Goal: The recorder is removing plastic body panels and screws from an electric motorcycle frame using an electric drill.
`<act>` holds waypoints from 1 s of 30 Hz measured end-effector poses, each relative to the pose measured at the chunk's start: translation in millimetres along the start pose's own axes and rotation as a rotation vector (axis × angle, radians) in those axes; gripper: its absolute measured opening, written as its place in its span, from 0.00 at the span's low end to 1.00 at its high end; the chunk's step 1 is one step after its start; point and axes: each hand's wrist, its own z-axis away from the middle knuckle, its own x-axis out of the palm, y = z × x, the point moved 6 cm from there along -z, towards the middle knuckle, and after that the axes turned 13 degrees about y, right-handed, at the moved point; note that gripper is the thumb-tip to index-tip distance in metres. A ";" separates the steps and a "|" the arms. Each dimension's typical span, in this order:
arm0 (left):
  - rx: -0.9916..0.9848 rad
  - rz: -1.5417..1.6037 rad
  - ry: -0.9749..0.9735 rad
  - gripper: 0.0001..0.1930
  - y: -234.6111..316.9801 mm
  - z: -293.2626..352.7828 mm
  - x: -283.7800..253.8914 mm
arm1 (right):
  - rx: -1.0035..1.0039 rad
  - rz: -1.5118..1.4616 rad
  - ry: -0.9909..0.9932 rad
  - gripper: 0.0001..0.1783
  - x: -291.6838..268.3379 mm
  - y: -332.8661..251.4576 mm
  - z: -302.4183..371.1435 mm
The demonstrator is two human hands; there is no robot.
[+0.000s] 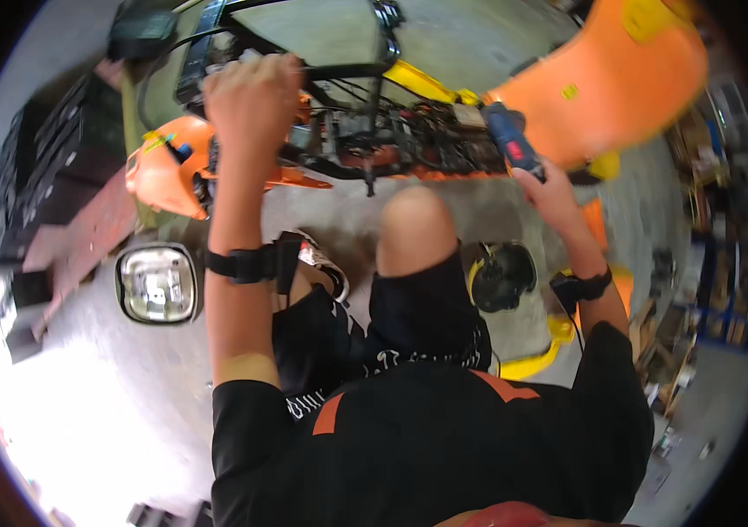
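A dark machine chassis (365, 140) with exposed mechanical parts and a black tubular frame (334, 75) stands in front of me. My left hand (255, 92) is raised at the frame's left side, fingers closed; whatever lies within them is hidden. In my right hand (551, 195) is a blue-and-black cordless drill (513, 140), slightly blurred, its front end toward the chassis's right end. An orange body panel (176, 167) sits at the chassis's left. Beyond the drill, a large curved orange panel (607, 83) rises at the right.
On the floor, a rectangular metal housing (156, 283) with a dark rim lies left of my legs. A black bowl-shaped part (503, 277) and a yellow bar (543, 358) lie to the right. Black crates (62, 162) are stacked far left; cluttered blue shelving (734, 307) lines the right.
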 end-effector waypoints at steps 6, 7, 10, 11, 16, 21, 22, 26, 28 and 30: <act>0.051 0.055 0.018 0.17 2.8 3.3 -2.1 | -0.168 0.617 -0.018 0.31 40.9 110.4 75.0; 0.066 0.029 -0.017 0.17 3.6 5.3 -2.5 | -0.149 0.633 -0.045 0.35 58.7 134.2 80.9; 0.094 0.031 -0.027 0.15 6.8 5.7 -6.2 | -0.038 0.584 -0.017 0.32 114.4 193.4 78.1; 0.098 0.053 -0.012 0.14 7.1 5.3 -8.8 | -0.004 0.580 0.005 0.31 131.4 210.9 71.6; 0.047 0.193 0.002 0.09 1.7 10.6 -13.2 | 0.001 0.477 -0.009 0.24 204.1 274.5 59.2; 0.003 0.233 0.041 0.07 -7.5 14.9 -5.1 | 0.184 0.605 0.039 0.39 257.1 331.0 43.1; 0.009 0.225 0.060 0.07 -7.6 16.3 -4.7 | 0.154 0.587 -0.024 0.39 271.3 343.2 42.6; 0.016 0.210 0.103 0.08 -6.6 17.5 -6.4 | 0.010 0.324 0.174 0.34 292.2 393.6 47.9; 0.019 0.202 0.094 0.08 -5.4 16.8 -8.0 | 0.014 0.540 0.033 0.23 303.9 428.4 42.6; 0.018 0.203 0.097 0.07 -5.2 14.6 -10.5 | 0.038 0.528 -0.040 0.30 311.3 451.2 40.2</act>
